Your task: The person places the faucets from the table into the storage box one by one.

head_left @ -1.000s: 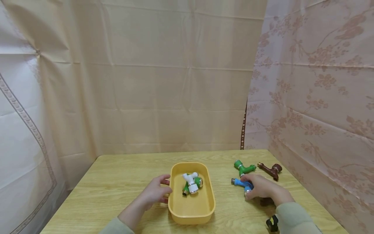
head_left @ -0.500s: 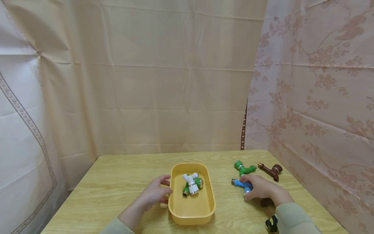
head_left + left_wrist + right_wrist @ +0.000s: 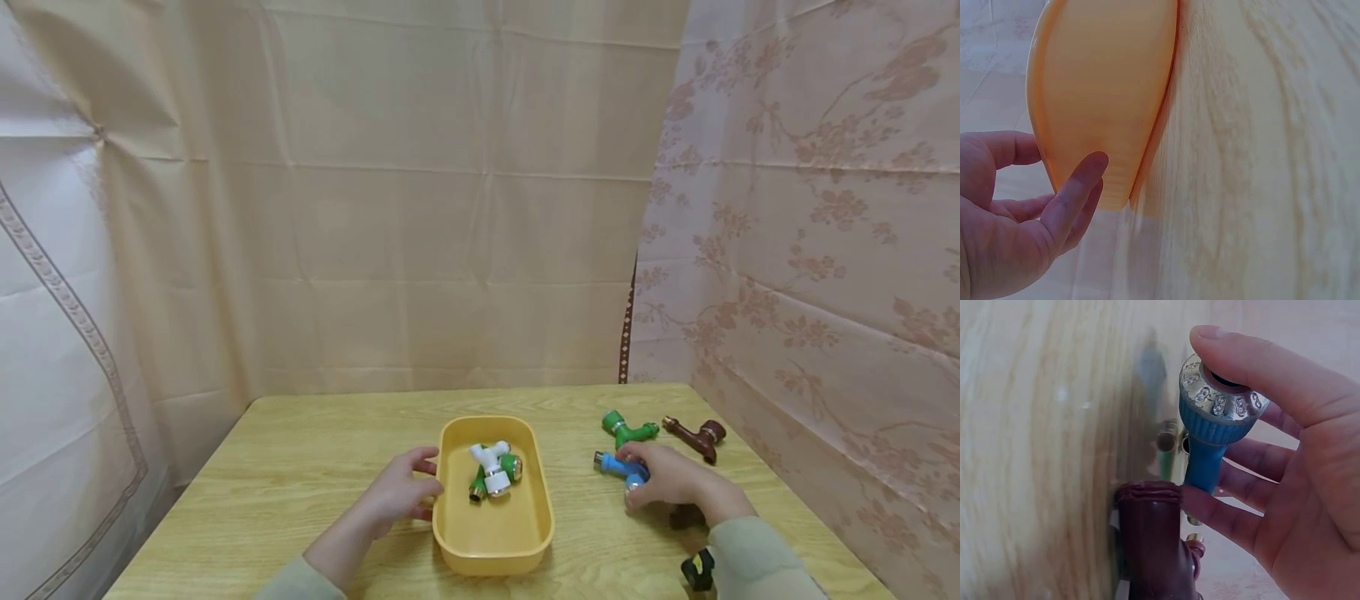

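My right hand [image 3: 671, 479] grips a blue tap [image 3: 617, 465] on the right side of the table. In the right wrist view the thumb lies on the tap's silvery ribbed cap [image 3: 1219, 397], and the fingers curl behind its blue body [image 3: 1205, 462]. Beside the yellow plastic bin [image 3: 491, 533], my left hand [image 3: 401, 487] has its loosely spread fingers against the left wall. The left wrist view shows a fingertip [image 3: 1099, 161] lying along that wall. Inside the bin, a white tap [image 3: 491, 468] lies across a green tap [image 3: 515, 468].
Behind the right hand lie another green tap [image 3: 632, 433] and a maroon tap [image 3: 701, 437]. A dark maroon tap [image 3: 1150, 544], partly hidden in the head view, is close below that hand. A black and yellow piece [image 3: 699, 570] sits by the right sleeve. Curtains hang behind the table [image 3: 337, 433].
The blue tap's threaded end has tipped up very slightly in the right hand. The left hand, bin and other taps look the same.
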### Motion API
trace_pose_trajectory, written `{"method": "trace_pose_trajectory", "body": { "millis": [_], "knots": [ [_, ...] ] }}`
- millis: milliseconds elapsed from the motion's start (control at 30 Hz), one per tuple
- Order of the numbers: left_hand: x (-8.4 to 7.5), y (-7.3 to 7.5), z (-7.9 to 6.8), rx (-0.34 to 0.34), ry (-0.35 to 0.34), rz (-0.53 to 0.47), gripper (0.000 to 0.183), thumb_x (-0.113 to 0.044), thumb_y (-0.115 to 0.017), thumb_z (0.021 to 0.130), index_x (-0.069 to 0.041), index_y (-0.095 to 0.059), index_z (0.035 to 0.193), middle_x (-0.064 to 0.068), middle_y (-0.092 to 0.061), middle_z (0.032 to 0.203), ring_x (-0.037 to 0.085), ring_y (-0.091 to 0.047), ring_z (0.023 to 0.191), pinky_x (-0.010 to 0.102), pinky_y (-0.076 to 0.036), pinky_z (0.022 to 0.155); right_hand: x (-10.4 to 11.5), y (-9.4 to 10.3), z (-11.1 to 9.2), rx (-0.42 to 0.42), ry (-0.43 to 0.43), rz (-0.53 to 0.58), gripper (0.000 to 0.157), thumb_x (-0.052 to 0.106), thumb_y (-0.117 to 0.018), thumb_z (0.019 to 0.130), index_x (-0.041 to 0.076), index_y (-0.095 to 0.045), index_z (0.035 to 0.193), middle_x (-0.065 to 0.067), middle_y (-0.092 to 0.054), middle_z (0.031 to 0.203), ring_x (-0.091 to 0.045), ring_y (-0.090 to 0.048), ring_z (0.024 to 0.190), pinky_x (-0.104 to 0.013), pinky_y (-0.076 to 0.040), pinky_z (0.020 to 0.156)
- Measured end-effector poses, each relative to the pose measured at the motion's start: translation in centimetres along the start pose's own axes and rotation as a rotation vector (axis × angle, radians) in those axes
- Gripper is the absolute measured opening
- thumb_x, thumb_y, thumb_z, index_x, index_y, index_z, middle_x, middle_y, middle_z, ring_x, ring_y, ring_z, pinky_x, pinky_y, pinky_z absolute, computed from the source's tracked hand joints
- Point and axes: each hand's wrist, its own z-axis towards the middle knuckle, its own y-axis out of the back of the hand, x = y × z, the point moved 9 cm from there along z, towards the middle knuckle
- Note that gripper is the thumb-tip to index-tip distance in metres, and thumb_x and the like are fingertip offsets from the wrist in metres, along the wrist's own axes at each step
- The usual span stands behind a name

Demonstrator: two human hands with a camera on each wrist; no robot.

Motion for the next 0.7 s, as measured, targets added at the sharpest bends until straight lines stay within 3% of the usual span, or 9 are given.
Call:
{"method": "trace_pose_trajectory", "body": {
  "millis": [400, 700],
  "knots": [
    [-0.2, 0.1, 0.0, -0.003, 0.002, 0.005, 0.074, 0.004, -0.064, 0.086, 0.01, -0.031, 0.152, 0.033, -0.043, 0.135, 0.033, -0.065, 0.098, 0.043, -0.065, 0.071, 1.1, 1.8, -0.4, -0.062, 0.046, -0.006, 0.066, 0.023, -0.089, 0.074, 0.009, -0.061, 0.132, -0.016, -0.063, 0.128, -0.026, -0.06, 0.108, -0.049, -0.055, 0.092],
    [-0.2, 0.1, -0.1, -0.003, 0.009, 0.011, 0.074, 0.004, -0.064, 0.086, 0.01, -0.031, 0.152, 0.033, -0.043, 0.135, 0.031, -0.066, 0.095, 0.043, -0.065, 0.071, 2.0, 2.9, -0.2, -0.09, 0.039, -0.035, 0.064, 0.022, -0.088, 0.076, 0.013, -0.061, 0.133, -0.009, -0.062, 0.125, -0.022, -0.056, 0.1, -0.042, -0.053, 0.087]
  ]
}}
